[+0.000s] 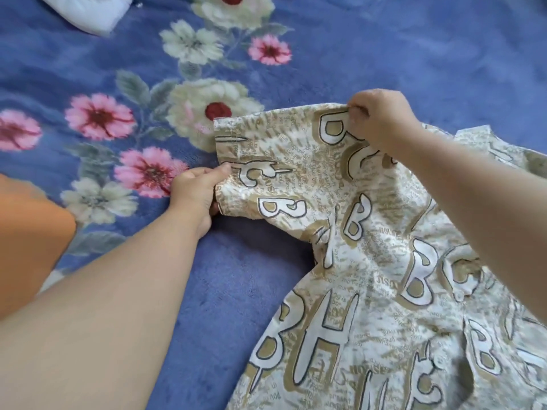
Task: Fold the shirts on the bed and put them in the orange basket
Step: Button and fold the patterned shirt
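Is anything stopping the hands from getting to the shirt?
No. Both hands are already on the shirt: the left hand grips the sleeve's lower edge and the right hand pinches its upper edge. Nothing sits between them. The blanket lies underneath.

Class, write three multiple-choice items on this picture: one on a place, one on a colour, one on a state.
1. Where does the beige letter-printed shirt lie?
A on the blue floral blanket
B in a basket
C on a chair

2. What colour is the blanket's ground?
A green
B blue
C black

3. What is the left hand doing?
A hanging idle
B pressing flat
C gripping the sleeve

Key: 1 A, blanket shows around the shirt; 2 B, blue between the flowers; 3 C, fingers curl round the sleeve edge while the right hand pinches its top.
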A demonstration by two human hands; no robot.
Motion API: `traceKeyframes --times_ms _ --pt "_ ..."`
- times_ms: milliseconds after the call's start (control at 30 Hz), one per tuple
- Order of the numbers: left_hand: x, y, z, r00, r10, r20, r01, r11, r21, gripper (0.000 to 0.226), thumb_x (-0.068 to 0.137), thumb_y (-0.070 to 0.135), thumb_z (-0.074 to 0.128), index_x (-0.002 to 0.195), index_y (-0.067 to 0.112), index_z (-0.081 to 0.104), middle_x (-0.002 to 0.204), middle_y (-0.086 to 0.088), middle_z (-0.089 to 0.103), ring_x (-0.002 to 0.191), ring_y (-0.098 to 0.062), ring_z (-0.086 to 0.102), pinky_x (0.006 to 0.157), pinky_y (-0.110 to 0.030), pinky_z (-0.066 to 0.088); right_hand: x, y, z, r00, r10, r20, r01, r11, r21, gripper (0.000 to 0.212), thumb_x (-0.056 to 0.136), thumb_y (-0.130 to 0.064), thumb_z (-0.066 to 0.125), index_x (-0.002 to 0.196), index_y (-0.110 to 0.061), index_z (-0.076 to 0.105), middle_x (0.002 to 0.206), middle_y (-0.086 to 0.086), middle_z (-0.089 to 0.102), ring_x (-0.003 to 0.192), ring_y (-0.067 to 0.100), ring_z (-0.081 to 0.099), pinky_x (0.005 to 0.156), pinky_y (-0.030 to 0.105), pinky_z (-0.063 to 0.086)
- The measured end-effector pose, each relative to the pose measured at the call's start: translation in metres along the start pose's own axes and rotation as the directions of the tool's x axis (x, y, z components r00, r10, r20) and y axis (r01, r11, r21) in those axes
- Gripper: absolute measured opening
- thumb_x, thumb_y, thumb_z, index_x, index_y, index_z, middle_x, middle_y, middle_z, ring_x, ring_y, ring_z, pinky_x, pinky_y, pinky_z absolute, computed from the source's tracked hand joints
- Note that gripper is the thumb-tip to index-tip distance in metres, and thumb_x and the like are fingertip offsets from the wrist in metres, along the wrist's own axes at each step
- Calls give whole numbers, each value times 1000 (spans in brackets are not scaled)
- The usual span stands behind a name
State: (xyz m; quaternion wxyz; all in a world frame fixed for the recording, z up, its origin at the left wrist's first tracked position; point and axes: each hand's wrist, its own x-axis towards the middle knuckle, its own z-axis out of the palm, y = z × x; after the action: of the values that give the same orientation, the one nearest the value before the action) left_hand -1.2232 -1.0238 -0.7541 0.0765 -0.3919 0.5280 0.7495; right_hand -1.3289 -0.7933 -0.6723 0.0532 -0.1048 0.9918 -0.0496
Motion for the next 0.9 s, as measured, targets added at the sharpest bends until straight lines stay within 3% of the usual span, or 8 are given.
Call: traceKeyframes --times_ms 67,167,267,433,567,633,733,900 --pt "-1 2 0 1000 5 -6 -5 999 -39 28 81 10 69 62 11 48 53 -2 62 62 -23 55 64 -36 47 -1 -2 10 998 1 55 3 998 -63 19 90 -6 39 88 -2 57 92 19 57 94 37 53 84 39 42" --pt "-3 7 3 1000 21 17 -19 996 -85 20 81 16 70 70 5 57 64 -7 68 62 -23 65 67 -38 55 -9 -14 22 996 -3 93 26 968 -251 25 95 -13 37 113 -5 53 117 15 53 115 34 46 108 47 21" --pt "-4 12 5 999 29 21 -27 996 -89 19 81 18 70 70 7 60 59 -2 69 59 -19 67 68 -37 56 -37 -30 23 999 15 43 -7 984 -180 37 92 -11 39 128 -6 42 133 12 43 132 28 31 112 52 6" --pt "-3 9 6 999 48 8 -48 998 -30 20 76 23 76 74 9 62 78 -8 70 79 -27 68 79 -48 55 -139 -30 22 958 -156 -240 179 981 76 35 87 -19 41 106 4 61 110 20 61 106 38 56 95 50 40" --pt "0 15 -2 990 64 125 -64 998 -5 51 55 36 86 91 7 65 104 -14 68 94 -30 67 85 -50 53 -225 -15 36 975 -157 -160 174 980 97 30 86 -18 44 93 3 64 91 16 64 83 33 62 77 40 47" --pt "-6 12 -6 964 56 262 -85 991 101 61 51 36 87 95 5 59 95 -10 67 86 -25 66 80 -40 55 -263 -7 47 994 -96 -49 100 989 109 34 89 -25 41 96 0 62 94 15 63 84 33 62 76 44 51" --pt "-25 -3 -7 946 184 266 -263 915 305 24 79 0 67 73 13 48 65 4 64 62 -9 60 64 -25 52 -303 -7 58 990 -42 136 22 988 151 51 98 -43 21 109 -9 57 110 14 61 100 35 61 84 51 49" --pt "-26 11 -9 816 578 -2 -441 624 645 18 80 8 57 89 20 47 89 3 55 85 -13 50 77 -21 44 -327 -21 55 967 245 77 -256 938 235 43 90 -28 45 120 0 57 128 20 51 120 38 48 98 51 38"
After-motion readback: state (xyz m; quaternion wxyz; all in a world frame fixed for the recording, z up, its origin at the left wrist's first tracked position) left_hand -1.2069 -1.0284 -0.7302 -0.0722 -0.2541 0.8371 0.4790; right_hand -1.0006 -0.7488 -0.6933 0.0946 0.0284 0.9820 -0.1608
